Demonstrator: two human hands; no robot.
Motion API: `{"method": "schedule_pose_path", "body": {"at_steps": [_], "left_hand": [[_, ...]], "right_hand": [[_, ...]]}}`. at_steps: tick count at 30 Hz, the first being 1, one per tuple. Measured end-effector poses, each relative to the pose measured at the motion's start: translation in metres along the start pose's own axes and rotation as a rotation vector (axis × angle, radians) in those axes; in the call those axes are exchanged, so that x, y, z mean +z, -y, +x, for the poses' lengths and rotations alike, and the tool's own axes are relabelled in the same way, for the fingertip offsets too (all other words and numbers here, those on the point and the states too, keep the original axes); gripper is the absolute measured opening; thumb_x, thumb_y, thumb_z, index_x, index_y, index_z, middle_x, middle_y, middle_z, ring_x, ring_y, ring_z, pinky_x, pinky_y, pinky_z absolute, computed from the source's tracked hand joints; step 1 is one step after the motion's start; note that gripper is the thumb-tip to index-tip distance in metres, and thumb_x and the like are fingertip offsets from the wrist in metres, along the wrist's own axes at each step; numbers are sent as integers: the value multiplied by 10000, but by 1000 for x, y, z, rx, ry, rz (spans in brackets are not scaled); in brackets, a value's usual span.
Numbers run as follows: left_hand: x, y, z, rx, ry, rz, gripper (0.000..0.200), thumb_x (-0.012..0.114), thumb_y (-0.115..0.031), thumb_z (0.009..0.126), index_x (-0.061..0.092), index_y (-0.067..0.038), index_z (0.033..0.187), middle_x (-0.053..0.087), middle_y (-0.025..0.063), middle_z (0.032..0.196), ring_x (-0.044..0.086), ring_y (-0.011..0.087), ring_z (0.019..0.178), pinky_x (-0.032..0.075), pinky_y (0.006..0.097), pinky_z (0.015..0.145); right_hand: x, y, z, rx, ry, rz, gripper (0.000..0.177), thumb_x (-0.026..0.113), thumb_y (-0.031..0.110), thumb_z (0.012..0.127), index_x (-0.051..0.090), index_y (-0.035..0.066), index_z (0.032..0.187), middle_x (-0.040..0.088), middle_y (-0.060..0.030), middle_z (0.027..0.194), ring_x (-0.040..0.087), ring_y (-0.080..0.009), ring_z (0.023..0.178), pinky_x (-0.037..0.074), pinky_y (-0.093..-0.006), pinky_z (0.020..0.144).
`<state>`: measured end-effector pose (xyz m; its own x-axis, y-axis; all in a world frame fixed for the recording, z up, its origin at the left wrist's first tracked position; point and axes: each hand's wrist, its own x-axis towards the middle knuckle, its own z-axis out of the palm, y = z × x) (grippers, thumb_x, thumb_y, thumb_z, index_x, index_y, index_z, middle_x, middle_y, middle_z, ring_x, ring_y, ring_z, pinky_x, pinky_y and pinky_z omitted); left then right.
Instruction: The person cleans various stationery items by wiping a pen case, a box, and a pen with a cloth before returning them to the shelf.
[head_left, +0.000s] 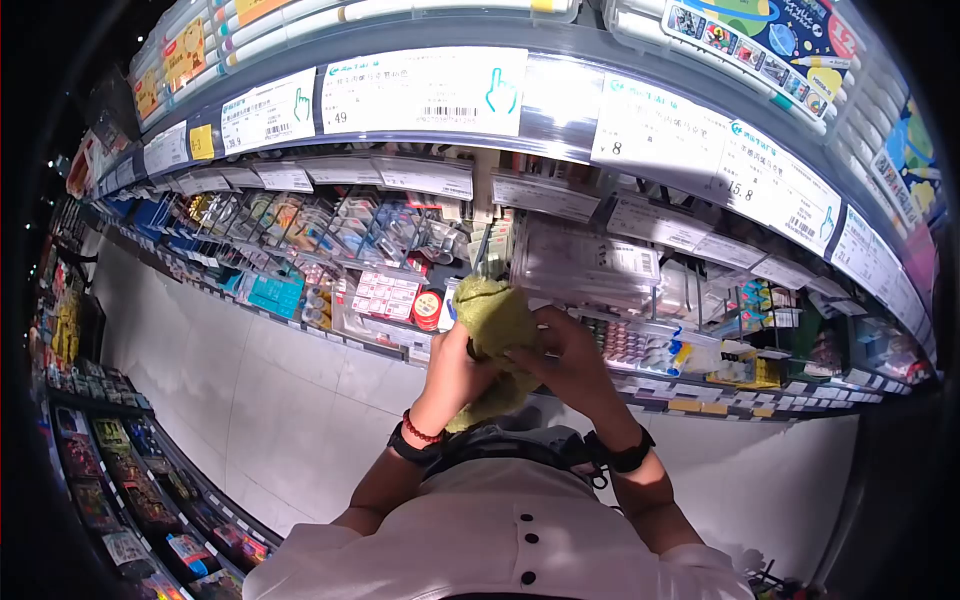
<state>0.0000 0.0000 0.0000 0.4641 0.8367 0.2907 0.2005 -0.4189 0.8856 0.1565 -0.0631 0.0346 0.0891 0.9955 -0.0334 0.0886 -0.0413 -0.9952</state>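
A yellow-green cloth (492, 318), bunched up, is between my two hands in front of my waist. My left hand (458, 368) grips it from the left side, with the fingers wrapped behind it. On the other side, my right hand (566, 352) has its fingers pressed to the cloth near its middle. The lower end of the cloth hangs down toward my belt. Both hands are just in front of the lower shelves.
A shelf edge with price labels (425, 92) crosses the top, with marker packs (765, 50) above. Lower shelves hold small packaged goods, including red-and-white boxes (385, 296) and a red round container (427, 310). Tiled floor (270, 375) and another shelf (150, 490) lie to the left.
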Motion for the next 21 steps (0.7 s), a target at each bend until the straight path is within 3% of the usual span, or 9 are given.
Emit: {"method": "schedule_pose_path", "body": {"at_steps": [2, 5, 8, 9, 11, 15, 17, 21], "left_hand": [[-5, -2, 4, -63, 3, -154, 594, 636, 24, 680, 421, -98, 1220, 617, 103, 1021, 605, 250, 924, 469, 276, 783], [-10, -10, 5, -194, 51, -715, 556, 588, 96, 675, 433, -28, 1194, 609, 115, 1014, 591, 174, 921, 465, 243, 768], [-16, -15, 3, -201, 100, -711, 554, 584, 122, 671, 435, 2, 1190, 606, 110, 1007, 581, 133, 908, 460, 224, 764], [-16, -16, 3, -195, 104, -690, 553, 594, 116, 672, 439, -1, 1190, 609, 101, 1001, 581, 127, 904, 460, 223, 759], [-18, -25, 0, -206, 209, -377, 548, 637, 71, 665, 455, 4, 1178, 619, 93, 971, 584, 119, 895, 466, 237, 740], [-6, -23, -11, 0, 304, -52, 567, 716, -25, 636, 481, 15, 1151, 633, 94, 897, 599, 123, 856, 475, 273, 718], [1, -24, -14, -97, 302, -144, 593, 739, -66, 623, 478, 15, 1149, 635, 145, 894, 616, 165, 861, 478, 285, 737], [6, -32, -17, -210, 328, -220, 576, 735, -68, 630, 484, 6, 1143, 632, 175, 919, 614, 188, 894, 478, 282, 744]], "right_hand": [[-2, 2, -2, -26, -126, 232, 238, 648, 54, 746, 510, 12, 936, 589, -51, 747, 556, -82, 674, 450, -219, 622], [-22, 10, -6, -150, -511, 292, 224, 622, 46, 761, 513, 13, 954, 577, -56, 785, 550, -90, 707, 450, -226, 636], [-14, 9, -2, -458, -877, 4, 252, 633, 83, 753, 516, 15, 965, 571, -84, 835, 569, -142, 743, 451, -248, 649], [-12, 14, -4, -516, -815, -202, 260, 631, 104, 754, 516, 17, 971, 567, -103, 860, 573, -169, 761, 452, -258, 655], [-5, 25, -12, -612, -672, -610, 281, 627, 147, 757, 515, 21, 981, 558, -142, 911, 581, -222, 797, 454, -278, 668], [9, 22, -6, -475, -350, -656, 232, 620, 213, 742, 532, 34, 859, 568, -145, 730, 582, -272, 645, 462, -330, 574], [2, 18, -7, -347, -285, -715, 190, 601, 216, 752, 536, 40, 780, 560, -132, 624, 570, -283, 552, 456, -357, 514], [1, 18, -8, -490, -359, -772, 186, 510, 143, 805, 534, 12, 676, 514, -143, 541, 531, -317, 488, 398, -381, 454]]}}
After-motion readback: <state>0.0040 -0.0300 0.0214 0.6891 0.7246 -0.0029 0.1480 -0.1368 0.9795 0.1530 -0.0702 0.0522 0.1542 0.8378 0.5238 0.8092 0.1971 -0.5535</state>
